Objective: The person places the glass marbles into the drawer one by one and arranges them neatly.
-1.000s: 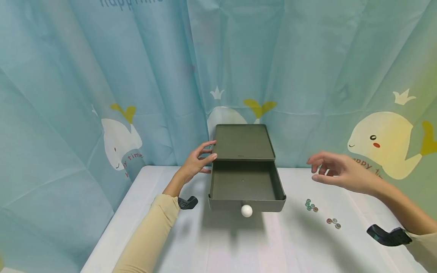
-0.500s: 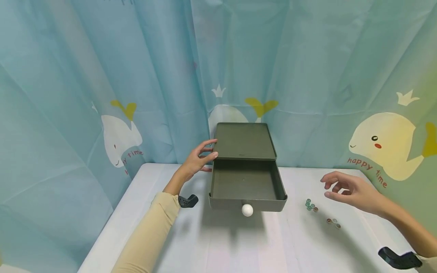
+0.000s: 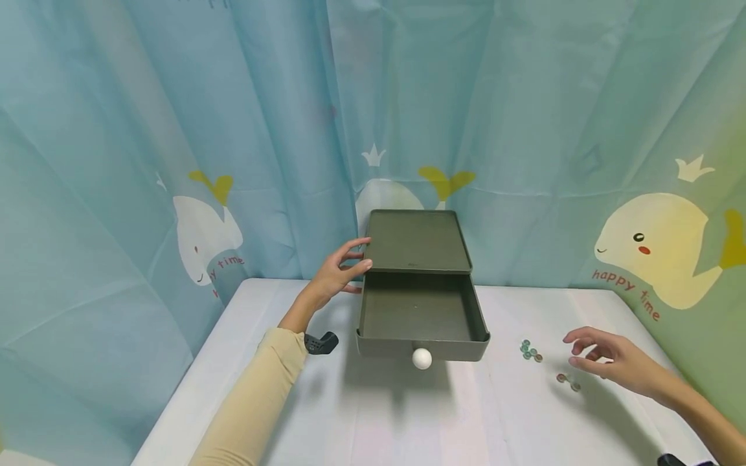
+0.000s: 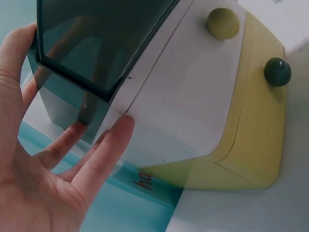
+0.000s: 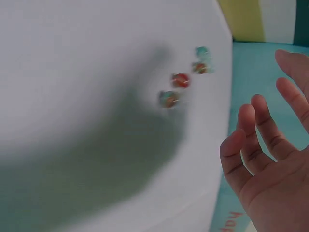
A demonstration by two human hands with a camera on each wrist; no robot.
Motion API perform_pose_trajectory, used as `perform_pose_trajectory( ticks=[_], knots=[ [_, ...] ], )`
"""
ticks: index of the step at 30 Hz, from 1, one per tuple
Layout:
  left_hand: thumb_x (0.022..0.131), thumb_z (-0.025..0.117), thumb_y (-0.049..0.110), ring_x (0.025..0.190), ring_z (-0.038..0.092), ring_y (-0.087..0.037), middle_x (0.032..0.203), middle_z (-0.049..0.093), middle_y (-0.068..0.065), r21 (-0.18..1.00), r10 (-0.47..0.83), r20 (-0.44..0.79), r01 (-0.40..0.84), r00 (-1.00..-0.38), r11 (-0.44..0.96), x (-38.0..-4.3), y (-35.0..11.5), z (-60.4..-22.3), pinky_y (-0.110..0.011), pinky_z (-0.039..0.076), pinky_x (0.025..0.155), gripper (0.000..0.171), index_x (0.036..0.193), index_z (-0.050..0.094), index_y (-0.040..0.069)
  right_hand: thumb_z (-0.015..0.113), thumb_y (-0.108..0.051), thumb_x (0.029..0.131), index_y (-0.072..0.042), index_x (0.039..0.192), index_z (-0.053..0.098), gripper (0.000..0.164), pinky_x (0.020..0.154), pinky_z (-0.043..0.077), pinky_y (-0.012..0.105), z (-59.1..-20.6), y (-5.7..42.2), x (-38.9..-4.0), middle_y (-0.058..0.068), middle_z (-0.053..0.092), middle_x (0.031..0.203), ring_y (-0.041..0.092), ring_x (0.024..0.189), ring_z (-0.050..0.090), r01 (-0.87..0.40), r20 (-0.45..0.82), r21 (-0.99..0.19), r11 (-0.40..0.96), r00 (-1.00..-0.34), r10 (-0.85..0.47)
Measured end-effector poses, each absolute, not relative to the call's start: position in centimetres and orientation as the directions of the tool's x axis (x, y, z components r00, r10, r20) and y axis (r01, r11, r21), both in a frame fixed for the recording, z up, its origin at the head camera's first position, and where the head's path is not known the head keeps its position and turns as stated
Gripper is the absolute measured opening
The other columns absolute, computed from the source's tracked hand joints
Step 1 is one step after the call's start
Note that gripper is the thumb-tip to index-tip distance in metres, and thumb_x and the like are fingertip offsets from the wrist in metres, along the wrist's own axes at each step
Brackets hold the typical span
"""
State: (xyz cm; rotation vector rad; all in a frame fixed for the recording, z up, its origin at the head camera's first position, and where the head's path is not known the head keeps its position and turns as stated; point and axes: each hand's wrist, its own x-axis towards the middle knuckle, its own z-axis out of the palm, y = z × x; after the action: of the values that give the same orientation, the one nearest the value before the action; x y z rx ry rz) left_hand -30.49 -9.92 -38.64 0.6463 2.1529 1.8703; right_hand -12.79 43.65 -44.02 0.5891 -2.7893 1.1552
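Note:
A small chest of drawers [image 3: 416,241] stands at the table's back. Its dark green top drawer [image 3: 419,314] is pulled out, with nothing visible inside, and bears a white knob [image 3: 422,358]. My left hand [image 3: 333,277] rests on the chest's left side, fingers spread; in the left wrist view its fingertips touch the dark and white tiers. To the right of the chest, my right hand [image 3: 619,360] hovers over the table, fingers loosely bent and holding nothing. Left of it lie several glass marbles [image 3: 527,354] in a cluster, with more marbles [image 3: 576,387] nearer; one marble [image 5: 181,80] looks red.
Below the top drawer, the left wrist view shows a white tier [image 4: 188,92] with a yellowish knob [image 4: 222,23] and a yellow tier [image 4: 260,121] with a dark knob [image 4: 277,71]. A whale-print curtain [image 3: 524,129] hangs behind the white table [image 3: 466,421].
My right hand has moved right and toward me, lowering to beside the marbles. The left hand stays on the chest, and the drawer is still pulled out.

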Motion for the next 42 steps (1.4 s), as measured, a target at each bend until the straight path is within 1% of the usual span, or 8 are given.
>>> perform_pose_trajectory(
  ticks=[6,13,16,23,29,35,42],
  knots=[
    [0.101,0.068,0.031,0.131,0.055,-0.036,0.154,0.040,-0.015,0.981,0.457,0.112,0.172,-0.883,0.092,-30.5,-9.8,-38.7,-0.051,0.061,0.084,0.056,0.153,0.047,0.036,0.070,0.006,0.092,-0.015,0.120,0.064,0.035,0.050,0.046,0.026,-46.3,44.7,-12.7,0.000,0.065,0.093,0.014,0.068,0.065,-0.422,0.221,-0.709,0.566,-0.894,-0.389],
    [0.101,0.067,0.031,0.132,0.054,-0.038,0.154,0.039,-0.017,0.980,0.457,0.113,0.175,-0.882,0.095,-30.4,-9.9,-38.5,-0.053,0.060,0.084,0.057,0.154,0.046,0.034,0.071,0.010,0.089,-0.016,0.118,0.064,0.040,0.053,0.045,0.025,-47.6,45.0,-12.9,-0.002,0.065,0.089,0.012,0.066,0.065,-0.454,0.245,-0.716,0.531,-0.875,-0.418],
    [0.101,0.067,0.031,0.133,0.053,-0.038,0.154,0.039,-0.018,0.980,0.455,0.110,0.172,-0.884,0.097,-30.4,-9.9,-38.5,-0.053,0.060,0.085,0.057,0.154,0.046,0.033,0.070,0.012,0.088,-0.013,0.117,0.064,0.039,0.054,0.045,0.024,-48.1,45.0,-12.9,-0.001,0.064,0.087,0.012,0.064,0.064,-0.470,0.249,-0.715,0.517,-0.863,-0.440],
    [0.101,0.067,0.031,0.134,0.052,-0.039,0.155,0.038,-0.017,0.979,0.456,0.109,0.174,-0.883,0.102,-30.4,-9.8,-38.5,-0.053,0.060,0.085,0.057,0.154,0.046,0.034,0.073,0.009,0.088,-0.013,0.111,0.066,0.033,0.054,0.043,0.023,-48.9,45.2,-12.8,-0.002,0.063,0.084,0.009,0.060,0.060,-0.448,0.228,-0.689,0.570,-0.880,-0.417],
    [0.101,0.067,0.030,0.133,0.053,-0.038,0.154,0.040,-0.017,0.979,0.450,0.112,0.176,-0.886,0.104,-30.4,-9.8,-38.5,-0.052,0.060,0.084,0.056,0.154,0.047,0.034,0.074,0.011,0.085,-0.012,0.105,0.066,0.031,0.050,0.041,0.023,-49.4,45.2,-13.1,-0.004,0.061,0.080,0.003,0.059,0.054,-0.462,0.242,-0.663,0.589,-0.877,-0.416],
    [0.101,0.067,0.030,0.132,0.054,-0.038,0.154,0.040,-0.017,0.980,0.451,0.106,0.170,-0.886,0.103,-30.3,-9.8,-38.4,-0.052,0.060,0.084,0.057,0.154,0.047,0.033,0.077,0.007,0.085,-0.014,0.099,0.066,0.027,0.049,0.036,0.023,-49.6,44.9,-13.1,-0.006,0.058,0.077,0.002,0.059,0.048,-0.430,0.226,-0.636,0.641,-0.898,-0.378],
    [0.101,0.068,0.031,0.133,0.054,-0.038,0.154,0.039,-0.017,0.980,0.453,0.103,0.169,-0.885,0.107,-30.3,-9.8,-38.3,-0.052,0.060,0.085,0.057,0.154,0.047,0.034,0.078,0.001,0.085,-0.017,0.095,0.067,0.024,0.051,0.035,0.023,-49.3,44.6,-13.0,-0.011,0.056,0.077,-0.001,0.062,0.048,-0.397,0.211,-0.603,0.692,-0.916,-0.341]
  ],
)
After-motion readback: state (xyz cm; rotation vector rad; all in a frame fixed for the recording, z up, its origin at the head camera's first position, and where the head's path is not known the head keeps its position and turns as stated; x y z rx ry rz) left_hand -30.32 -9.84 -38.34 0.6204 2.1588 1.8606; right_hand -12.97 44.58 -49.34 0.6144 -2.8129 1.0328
